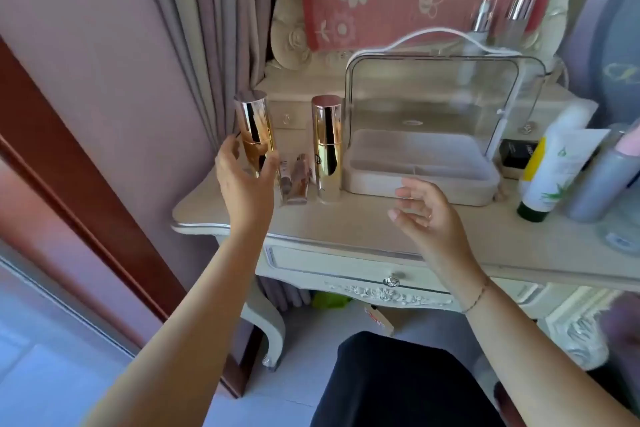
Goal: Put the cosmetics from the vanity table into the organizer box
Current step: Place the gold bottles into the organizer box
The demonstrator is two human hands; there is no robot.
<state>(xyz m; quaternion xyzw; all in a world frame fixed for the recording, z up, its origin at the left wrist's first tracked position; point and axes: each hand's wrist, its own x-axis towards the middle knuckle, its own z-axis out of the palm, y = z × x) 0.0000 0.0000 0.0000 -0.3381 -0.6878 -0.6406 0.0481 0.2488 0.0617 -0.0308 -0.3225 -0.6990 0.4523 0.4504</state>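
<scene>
My left hand (pixel 242 180) is wrapped around the lower part of a tall gold bottle (pixel 254 130) at the left end of the vanity table (pixel 363 222). A second gold bottle (pixel 327 144) stands upright just left of the organizer box (pixel 419 163), whose clear lid is raised. Two small tubes (pixel 294 178) lie between the two bottles. My right hand (pixel 424 215) hovers with fingers spread in front of the box, holding nothing. The box's tray looks empty.
Right of the box stand a white-and-yellow tube (pixel 554 170), a grey bottle (pixel 602 180) and a small black box (pixel 519 152). Two silver-capped bottles (pixel 498 15) stand behind the box. A curtain (pixel 207 45) hangs at the left. A drawer knob (pixel 391 281) sits below the tabletop.
</scene>
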